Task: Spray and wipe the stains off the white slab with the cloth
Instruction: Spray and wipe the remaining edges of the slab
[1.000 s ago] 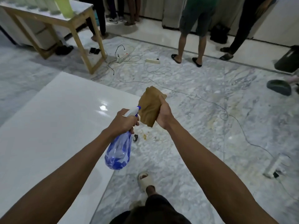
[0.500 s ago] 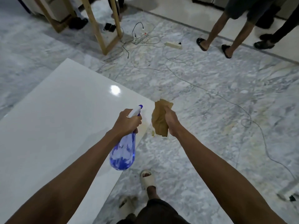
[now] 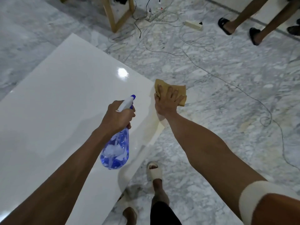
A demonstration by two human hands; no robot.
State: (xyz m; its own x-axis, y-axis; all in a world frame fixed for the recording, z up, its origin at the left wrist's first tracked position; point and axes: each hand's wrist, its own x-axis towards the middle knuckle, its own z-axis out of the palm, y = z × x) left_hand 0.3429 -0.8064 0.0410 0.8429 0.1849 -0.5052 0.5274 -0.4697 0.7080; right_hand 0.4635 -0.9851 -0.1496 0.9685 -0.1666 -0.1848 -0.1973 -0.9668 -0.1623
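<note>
Dim, cool indoor light fell from overhead, leaving one bright glare spot on the glossy slab [image 3: 68, 98]. Shadows stayed soft. The wide-angle view bent the edges, and the floor [image 3: 227, 88] looked slightly smeared.

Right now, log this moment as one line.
phase: wiping | left hand: holds spray bottle above white slab | right hand: presses cloth flat at slab's corner

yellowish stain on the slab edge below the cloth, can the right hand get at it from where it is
Probably yes. The right hand presses the cloth flat at the white slab corner, and the yellowish stain lies just nearer along that edge, with nothing between.
</note>
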